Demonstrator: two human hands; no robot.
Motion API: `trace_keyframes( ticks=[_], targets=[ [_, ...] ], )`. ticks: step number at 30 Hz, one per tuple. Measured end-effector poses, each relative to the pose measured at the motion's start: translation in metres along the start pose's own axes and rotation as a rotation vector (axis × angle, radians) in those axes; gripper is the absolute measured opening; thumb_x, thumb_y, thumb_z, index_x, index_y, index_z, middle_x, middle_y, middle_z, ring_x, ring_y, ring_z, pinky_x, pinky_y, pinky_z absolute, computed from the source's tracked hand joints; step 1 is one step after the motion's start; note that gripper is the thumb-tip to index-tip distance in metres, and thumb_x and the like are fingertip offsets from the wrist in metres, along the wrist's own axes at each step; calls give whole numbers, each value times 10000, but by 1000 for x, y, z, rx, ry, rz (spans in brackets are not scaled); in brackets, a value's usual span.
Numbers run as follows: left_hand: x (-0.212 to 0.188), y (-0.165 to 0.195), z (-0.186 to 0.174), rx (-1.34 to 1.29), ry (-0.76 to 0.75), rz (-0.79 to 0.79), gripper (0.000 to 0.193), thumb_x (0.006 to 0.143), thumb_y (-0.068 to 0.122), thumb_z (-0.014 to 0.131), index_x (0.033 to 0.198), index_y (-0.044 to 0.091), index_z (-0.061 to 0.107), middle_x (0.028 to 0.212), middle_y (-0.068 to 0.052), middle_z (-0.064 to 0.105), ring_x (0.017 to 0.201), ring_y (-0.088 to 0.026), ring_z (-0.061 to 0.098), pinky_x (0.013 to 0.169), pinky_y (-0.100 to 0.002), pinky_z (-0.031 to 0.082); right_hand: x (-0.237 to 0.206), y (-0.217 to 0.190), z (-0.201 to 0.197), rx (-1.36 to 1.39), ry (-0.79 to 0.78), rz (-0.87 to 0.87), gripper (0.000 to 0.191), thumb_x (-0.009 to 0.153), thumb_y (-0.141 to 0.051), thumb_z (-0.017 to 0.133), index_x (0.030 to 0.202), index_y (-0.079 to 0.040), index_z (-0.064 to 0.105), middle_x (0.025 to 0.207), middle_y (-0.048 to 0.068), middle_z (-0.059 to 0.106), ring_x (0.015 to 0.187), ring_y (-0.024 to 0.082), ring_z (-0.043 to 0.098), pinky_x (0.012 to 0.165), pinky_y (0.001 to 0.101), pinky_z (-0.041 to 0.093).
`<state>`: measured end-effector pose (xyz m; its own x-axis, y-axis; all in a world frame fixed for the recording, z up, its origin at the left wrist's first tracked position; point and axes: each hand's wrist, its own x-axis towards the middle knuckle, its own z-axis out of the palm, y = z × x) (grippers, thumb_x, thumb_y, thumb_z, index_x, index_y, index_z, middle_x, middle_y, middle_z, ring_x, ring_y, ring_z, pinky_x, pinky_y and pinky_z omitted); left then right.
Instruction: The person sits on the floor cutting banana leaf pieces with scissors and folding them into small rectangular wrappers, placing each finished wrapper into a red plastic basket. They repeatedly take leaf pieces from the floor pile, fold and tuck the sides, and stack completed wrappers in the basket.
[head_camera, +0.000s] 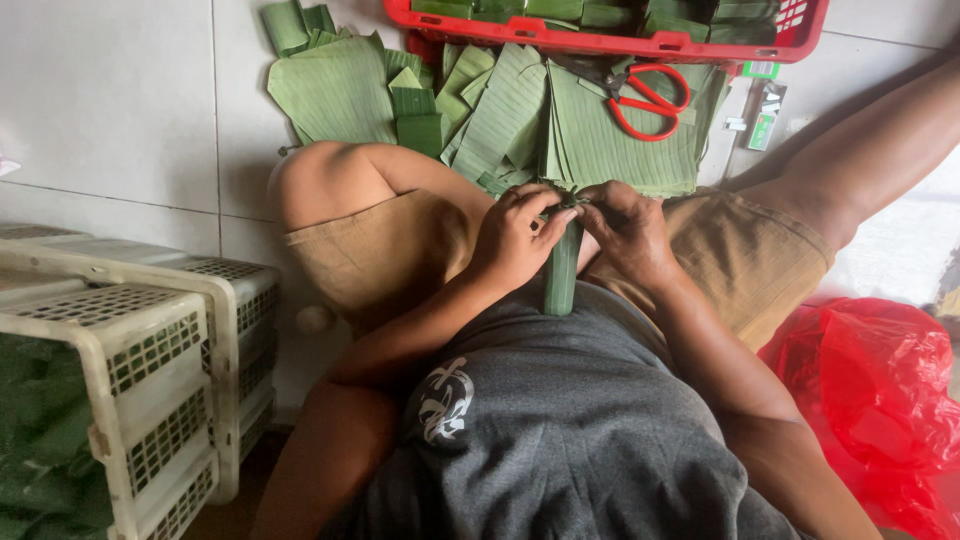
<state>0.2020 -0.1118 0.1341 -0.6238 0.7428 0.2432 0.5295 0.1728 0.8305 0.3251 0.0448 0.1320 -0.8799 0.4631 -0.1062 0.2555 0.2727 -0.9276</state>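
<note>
While the person sits on the pale tiled floor (120, 110) with knees spread, both hands meet over the lap at the top end of a narrow, dark green roll of banana leaf (562, 272), which stands nearly upright against the grey shirt (560, 430) between the thighs in tan shorts (380, 250). Fingers of the left hand (516, 238) are curled together and pinched on the upper edge of the roll from its left side, and the right hand (628, 228) is closed on the same top end from the right, thumb and fingertips pressed onto the folded leaf, so the two hands touch each other there; the very tip of the roll is hidden under the fingers. Beyond the knees, a spread stack of flat cut banana-leaf sheets (500, 110) lies on the floor, with a pair of red-handled scissors (645, 95) resting on top of it toward the right. Behind the sheets stands a red plastic crate (600, 42) holding more folded green leaf pieces. Just right of the stack lie a few small green and white packets (765, 115) on the tiles. At the person's left, two off-white perforated plastic baskets (150, 340) stand side by side, the nearer one showing green leaf inside. At the person's right, beside the hip, sits a crumpled red plastic bag (885, 410)
</note>
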Motion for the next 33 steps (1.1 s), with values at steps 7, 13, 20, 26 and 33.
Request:
trace_keyframes(
  ticks=[7, 13, 20, 26, 33],
  targets=[
    [1, -31, 21, -494, -221, -297, 179, 1070, 224, 548, 1095, 51, 586, 946, -95, 648, 885, -244, 675, 741, -340, 571, 7, 16, 10, 133, 91, 88, 116, 1036, -107, 701, 1070, 1, 676, 925, 39, 670, 824, 104, 592, 758, 277, 508],
    [4, -59, 39, -871, -285, -442, 331, 1149, 332, 395, 1139, 68, 592, 948, -41, 630, 828, -135, 625, 751, -310, 531, -2, 48, 15, 518, 122, 263, 193, 1082, -205, 668, 1087, -13, 655, 886, 28, 611, 800, 120, 548, 745, 283, 476],
    [-1, -51, 8, -680, -344, -402, 279, 1157, 283, 474, 1098, 47, 610, 843, -42, 590, 759, -139, 568, 679, -317, 505, -39, 50, 34, 412, -181, 301, 501, 1120, -378, 517, 1486, -38, 476, 1284, 159, 639, 1205, 240, 593, 1010, 385, 466],
    [8, -20, -24, -254, -357, -134, 181, 1068, 208, 549, 1064, 34, 599, 858, -171, 668, 771, -319, 674, 672, -403, 521, -20, -5, 0, -296, -244, 74, 705, 852, -407, 753, 1387, -25, 498, 1070, 251, 694, 1018, 376, 694, 869, 461, 539],
    [13, -1, -34, -90, -420, -31, 150, 1040, 176, 579, 1012, 28, 581, 892, -197, 661, 840, -422, 658, 712, -489, 510, -9, -38, -8, -474, -259, -220, 601, 778, -395, 833, 1231, -57, 628, 1031, 174, 719, 925, 397, 706, 760, 490, 550]
  ],
)
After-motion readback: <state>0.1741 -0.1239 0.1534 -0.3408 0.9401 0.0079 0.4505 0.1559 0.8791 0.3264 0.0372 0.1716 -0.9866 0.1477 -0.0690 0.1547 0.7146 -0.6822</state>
